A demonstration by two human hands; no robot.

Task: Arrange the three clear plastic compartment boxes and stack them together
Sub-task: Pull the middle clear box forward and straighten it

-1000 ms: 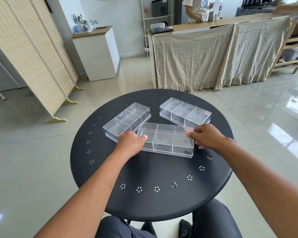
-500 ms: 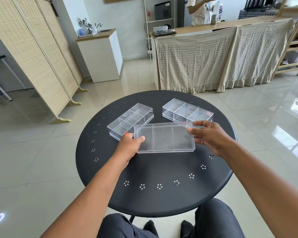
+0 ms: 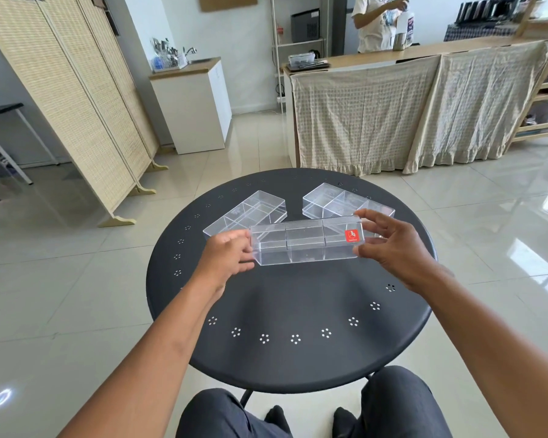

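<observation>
A clear compartment box with a red sticker [image 3: 307, 245] hangs above the round black table [image 3: 285, 311], tipped so its long side faces me. My left hand [image 3: 228, 254] grips its left end and my right hand [image 3: 389, 245] grips its right end. Two more clear compartment boxes lie flat on the table behind it: the left box [image 3: 250, 213] angled toward the far right, the right box [image 3: 336, 200] angled toward the far left, partly hidden by my right fingers.
My knees show under the table's near edge. Beyond the table stand a folding screen [image 3: 76, 105] at left, a white cabinet [image 3: 196, 105], and a cloth-draped counter [image 3: 408, 109] with a person [image 3: 380, 20] behind it. Tiled floor surrounds the table.
Both hands have lifted the nearest box off the table and tilted it up from lying flat onto its long side. The other two boxes have not moved.
</observation>
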